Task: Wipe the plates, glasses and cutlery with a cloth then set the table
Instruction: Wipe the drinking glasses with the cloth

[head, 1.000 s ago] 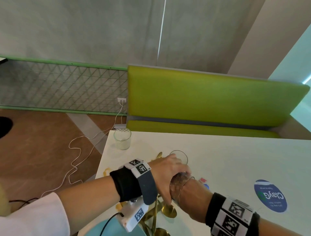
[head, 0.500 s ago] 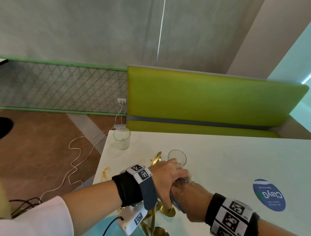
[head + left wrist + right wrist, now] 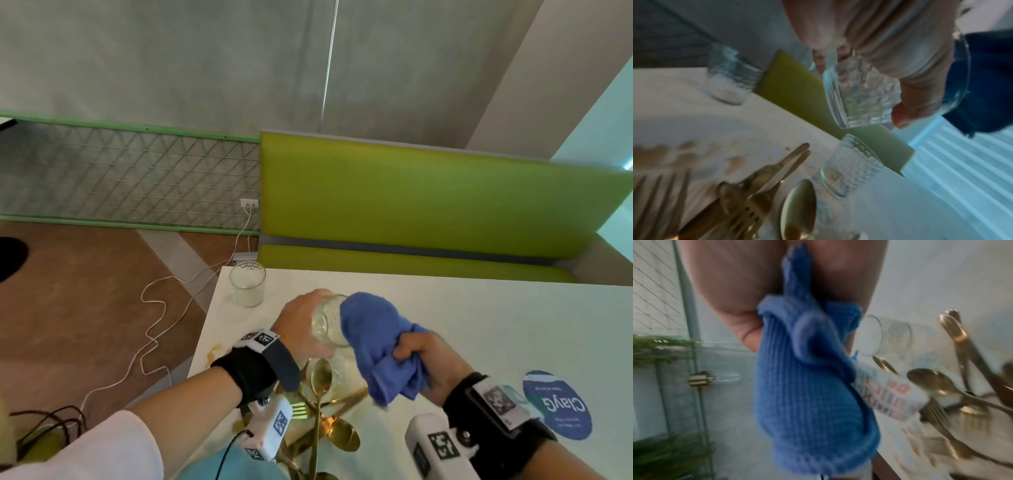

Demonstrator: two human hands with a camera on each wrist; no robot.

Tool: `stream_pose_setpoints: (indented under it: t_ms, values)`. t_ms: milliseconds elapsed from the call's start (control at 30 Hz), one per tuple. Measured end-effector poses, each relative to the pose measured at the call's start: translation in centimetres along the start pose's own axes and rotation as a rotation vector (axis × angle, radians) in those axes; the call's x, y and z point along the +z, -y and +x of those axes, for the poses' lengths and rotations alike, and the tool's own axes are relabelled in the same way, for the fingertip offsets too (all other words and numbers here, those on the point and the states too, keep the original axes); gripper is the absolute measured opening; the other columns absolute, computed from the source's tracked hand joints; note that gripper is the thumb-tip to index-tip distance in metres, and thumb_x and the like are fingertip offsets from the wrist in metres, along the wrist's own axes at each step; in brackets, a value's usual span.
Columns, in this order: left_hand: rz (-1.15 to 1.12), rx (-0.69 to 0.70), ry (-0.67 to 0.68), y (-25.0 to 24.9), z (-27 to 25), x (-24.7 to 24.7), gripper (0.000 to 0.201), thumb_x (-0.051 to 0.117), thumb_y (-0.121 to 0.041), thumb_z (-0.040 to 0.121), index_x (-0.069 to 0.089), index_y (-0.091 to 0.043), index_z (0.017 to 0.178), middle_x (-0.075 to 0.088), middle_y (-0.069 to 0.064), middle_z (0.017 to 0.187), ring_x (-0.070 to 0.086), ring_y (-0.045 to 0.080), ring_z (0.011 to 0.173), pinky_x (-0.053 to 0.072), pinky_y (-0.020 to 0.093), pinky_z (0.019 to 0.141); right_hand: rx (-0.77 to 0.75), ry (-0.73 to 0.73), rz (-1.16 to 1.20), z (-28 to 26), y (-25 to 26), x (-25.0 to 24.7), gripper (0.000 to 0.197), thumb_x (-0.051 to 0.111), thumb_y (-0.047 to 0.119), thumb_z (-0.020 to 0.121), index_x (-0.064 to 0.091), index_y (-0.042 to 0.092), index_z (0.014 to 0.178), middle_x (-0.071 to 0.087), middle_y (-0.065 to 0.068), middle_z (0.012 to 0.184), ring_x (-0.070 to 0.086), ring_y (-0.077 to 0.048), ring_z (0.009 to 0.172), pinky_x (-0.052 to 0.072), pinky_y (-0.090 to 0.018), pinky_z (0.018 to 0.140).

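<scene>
My left hand [image 3: 305, 329] grips a clear patterned glass [image 3: 327, 323], held tilted on its side above the white table [image 3: 479, 325]. My right hand [image 3: 419, 356] clutches a blue cloth [image 3: 376, 339] that is bunched over the glass's mouth. In the left wrist view the fingers wrap the glass [image 3: 859, 94], with the cloth [image 3: 986, 78] at its rim. The right wrist view is filled by the cloth [image 3: 813, 386]. Gold cutlery [image 3: 318, 394] lies in a loose pile under both hands. A second glass [image 3: 851, 165] stands beside the pile.
Another glass [image 3: 247, 284] stands at the table's far left corner. Yellow stains [image 3: 214, 351] mark the left edge. A light blue plate [image 3: 233, 469] shows at the bottom edge. A round blue sticker [image 3: 558, 404] lies right. A green bench [image 3: 428, 198] runs behind the table.
My left hand has lifted the glass off the table and tipped it sideways. My right hand has come up from under the left and pushed the blue cloth against the glass's mouth.
</scene>
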State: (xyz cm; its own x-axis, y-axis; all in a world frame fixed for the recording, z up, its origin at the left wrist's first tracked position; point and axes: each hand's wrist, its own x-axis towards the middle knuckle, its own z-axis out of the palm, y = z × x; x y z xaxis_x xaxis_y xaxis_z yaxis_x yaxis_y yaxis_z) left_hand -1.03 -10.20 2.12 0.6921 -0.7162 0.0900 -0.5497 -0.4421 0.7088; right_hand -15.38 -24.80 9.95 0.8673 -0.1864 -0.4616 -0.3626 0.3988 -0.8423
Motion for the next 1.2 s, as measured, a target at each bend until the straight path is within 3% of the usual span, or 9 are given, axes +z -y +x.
stream_pose_setpoints:
  t_ms: [100,267,633,733,900,1000,1067,1133,1200]
  values:
    - [-0.225,-0.262,-0.092,2.5,0.5,0.7,0.091,0.087,-0.025,0.050,0.042,-0.022,0.129,0.055,-0.004,0.118,0.054,0.015,0.107,0.038,0.020,0.086,-0.024,-0.135,-0.092,0.4,1.2,-2.3,0.033,0.060,0.002,0.043,0.055,-0.010,0.073,0.054,-0.018,0.047,0.046,-0.025,0.031,0.036,-0.022,0.035]
    - [-0.374,-0.477,-0.238,5.6,3.4,1.7,0.108,0.076,-0.046,0.029,0.049,-0.013,0.128,0.055,0.008,0.129,0.050,0.024,0.121,0.038,0.026,0.094,-0.069,-0.361,-0.214,1.5,2.1,-5.5,0.020,0.063,0.009,0.060,0.053,-0.003,0.073,0.044,-0.013,0.049,0.033,-0.021,0.030,0.027,-0.018,0.032]
    - [-0.300,-0.702,-0.245,9.0,7.1,4.3,0.093,0.086,-0.023,0.061,0.036,-0.016,0.139,0.047,0.008,0.141,0.044,0.027,0.130,0.036,0.036,0.107,-0.027,-0.435,-0.150,2.6,1.0,-8.0,0.033,0.064,0.009,0.054,0.060,-0.003,0.083,0.052,-0.016,0.062,0.044,-0.026,0.054,0.034,-0.028,0.049]
    - [-0.274,-0.763,-0.253,8.4,7.8,4.2,0.101,0.088,-0.030,0.057,0.032,-0.012,0.140,0.046,0.011,0.142,0.043,0.029,0.131,0.037,0.039,0.108,-0.024,-0.410,-0.104,2.3,0.8,-8.6,0.036,0.060,0.006,0.053,0.060,-0.005,0.087,0.054,-0.021,0.075,0.049,-0.032,0.068,0.037,-0.034,0.057]
    - [-0.341,-1.021,-0.021,4.8,7.4,3.6,0.134,0.080,-0.069,0.040,0.027,0.003,0.139,0.044,0.019,0.140,0.046,0.031,0.126,0.039,0.037,0.106,-0.078,-0.340,0.021,1.5,1.3,-9.5,0.057,0.048,0.001,0.051,0.058,-0.009,0.106,0.061,-0.016,0.061,0.057,-0.021,0.045,0.041,-0.025,0.038]
    - [-0.327,-0.842,-0.030,-0.1,6.0,3.4,0.099,0.077,-0.047,0.068,0.029,0.000,0.141,0.041,0.017,0.140,0.042,0.030,0.130,0.037,0.034,0.108,-0.106,-0.283,0.082,0.6,1.8,-9.7,0.061,0.046,-0.001,0.052,0.057,-0.005,0.111,0.062,-0.017,0.065,0.058,-0.018,0.042,0.042,-0.023,0.035]
    - [-0.274,-0.459,-0.072,-4.6,5.0,3.1,0.082,0.073,-0.031,0.078,0.028,-0.010,0.144,0.036,0.008,0.147,0.034,0.023,0.136,0.030,0.029,0.109,-0.102,-0.271,0.070,0.1,1.9,-9.5,0.059,0.051,0.002,0.052,0.055,-0.011,0.109,0.061,-0.017,0.059,0.055,-0.020,0.040,0.039,-0.021,0.036]
    - [-0.246,-0.063,0.081,-8.9,3.9,2.7,0.075,0.069,-0.028,0.081,0.029,-0.019,0.145,0.036,0.001,0.147,0.030,0.015,0.137,0.022,0.019,0.106,-0.100,-0.292,0.053,0.0,1.7,-9.4,0.066,0.061,0.008,0.044,0.051,-0.020,0.103,0.055,-0.017,0.058,0.049,-0.024,0.039,0.036,-0.021,0.038]
    - [-0.188,0.080,0.265,-10.8,3.4,3.3,0.074,0.067,-0.034,0.077,0.034,-0.022,0.142,0.043,0.002,0.142,0.035,0.016,0.133,0.025,0.019,0.104,-0.106,-0.289,0.065,-0.4,1.5,-8.9,0.071,0.066,0.013,0.039,0.052,-0.019,0.101,0.055,-0.020,0.067,0.050,-0.026,0.045,0.038,-0.025,0.039]
